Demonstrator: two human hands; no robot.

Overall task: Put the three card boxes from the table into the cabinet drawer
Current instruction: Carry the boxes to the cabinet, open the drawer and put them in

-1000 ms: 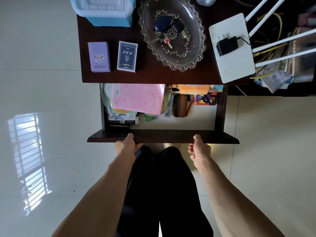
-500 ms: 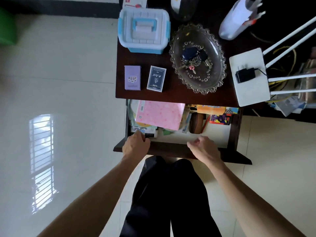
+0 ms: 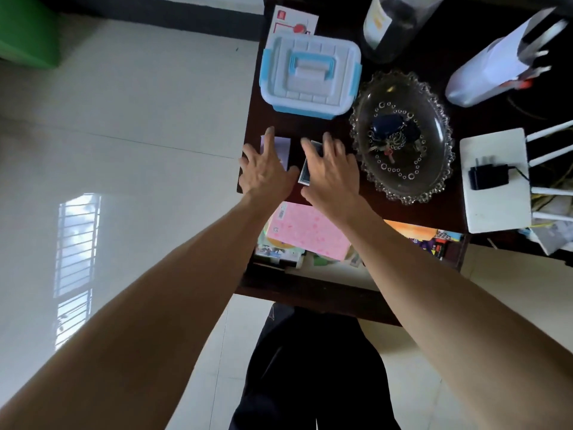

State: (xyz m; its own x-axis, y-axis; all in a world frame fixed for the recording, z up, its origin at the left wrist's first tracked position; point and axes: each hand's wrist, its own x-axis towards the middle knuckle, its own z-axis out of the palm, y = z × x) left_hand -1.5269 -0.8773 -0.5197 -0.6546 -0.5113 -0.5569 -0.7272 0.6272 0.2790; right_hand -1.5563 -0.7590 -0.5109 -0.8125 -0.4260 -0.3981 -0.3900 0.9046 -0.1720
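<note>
Both arms of the person are stretched forward over the open drawer [image 3: 310, 293], and the hands are above the front part of the dark table [image 3: 403, 209]. The left hand [image 3: 266, 169] is palm down with its fingers spread wide over the purple card box [image 3: 283, 148]; I cannot tell if it touches the box already. The right hand [image 3: 331, 172] is also palm down, fingers apart and a little bent, covering most of the dark blue card box [image 3: 305, 175], which lies just beside the purple one. Neither box is lifted; both lie flat on the table, near its left front corner. A third, white and red box [image 3: 293, 21] lies at the back, behind the blue and white storage case [image 3: 310, 76]. The drawer below holds a pink packet [image 3: 307, 231] and other small things.
</note>
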